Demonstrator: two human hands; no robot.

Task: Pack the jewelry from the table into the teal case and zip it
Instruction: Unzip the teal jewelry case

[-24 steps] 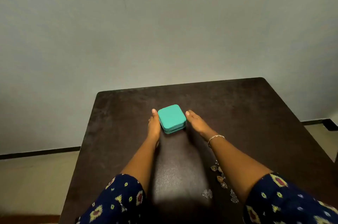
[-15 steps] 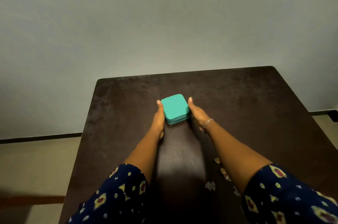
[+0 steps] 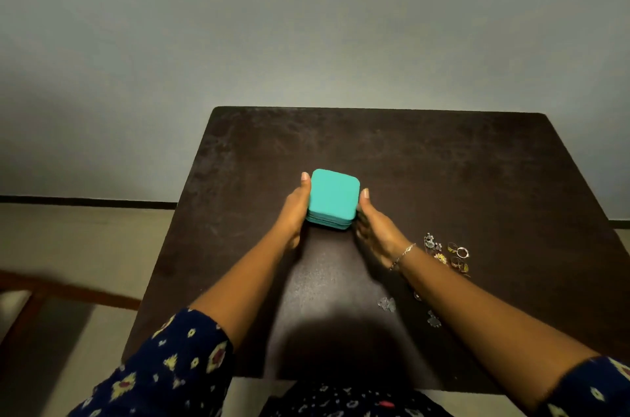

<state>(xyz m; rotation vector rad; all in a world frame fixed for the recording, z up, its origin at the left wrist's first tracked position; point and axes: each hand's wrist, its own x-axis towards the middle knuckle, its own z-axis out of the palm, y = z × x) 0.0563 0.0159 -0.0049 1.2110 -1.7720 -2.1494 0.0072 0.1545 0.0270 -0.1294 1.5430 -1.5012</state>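
Note:
The teal case [image 3: 333, 198] is closed and sits near the middle of the dark table [image 3: 443, 171]. My left hand [image 3: 295, 212] grips its left side, thumb lying up along the edge. My right hand [image 3: 373, 229] grips its right side, thumb tip at the case's corner; the fingers under it are in shadow. The jewelry lies to the right of my right wrist: a cluster of rings and earrings [image 3: 446, 253]. Two clear pieces [image 3: 387, 304] lie closer to me beside my right forearm, which hides some items.
The table's far edge meets a plain wall. A brown wooden piece of furniture [image 3: 51, 290] stands on the floor to the left of the table. A thin bracelet [image 3: 404, 254] is on my right wrist.
Both hands have closed in on the case's sides and drawn it nearer to me. The view has tilted down, showing more of the jewelry at the right.

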